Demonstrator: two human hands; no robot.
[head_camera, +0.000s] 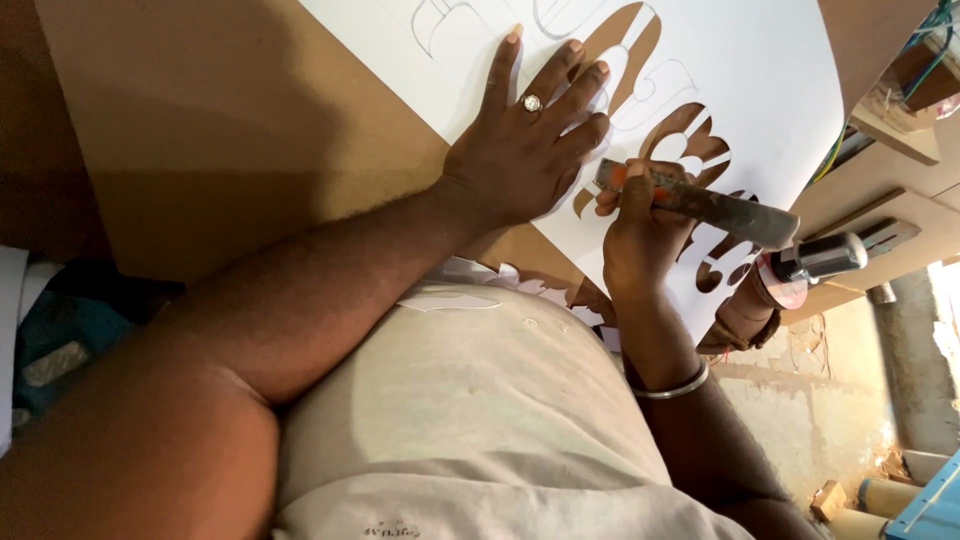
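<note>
A large white sheet (770, 70) with pencilled outlines and cut-out shapes lies on a brown board (250, 130). My left hand (530, 140), a ring on one finger, presses flat on the sheet with fingers spread. Just right of it, my right hand (640, 225) grips a utility knife (700, 200) with an orange and grey metal body, its tip at the cut-out shapes near my left fingers. A metal bangle (675, 385) sits on my right wrist. White paper offcuts (480, 285) lie at the board's near edge against my beige shirt.
A hammer with a shiny metal head (825, 258) and a roll of tape (745, 315) rest at the board's right edge. Wooden pieces and wires (915, 90) sit at the upper right. Wooden scraps lie on the concrete floor (850, 430) at lower right.
</note>
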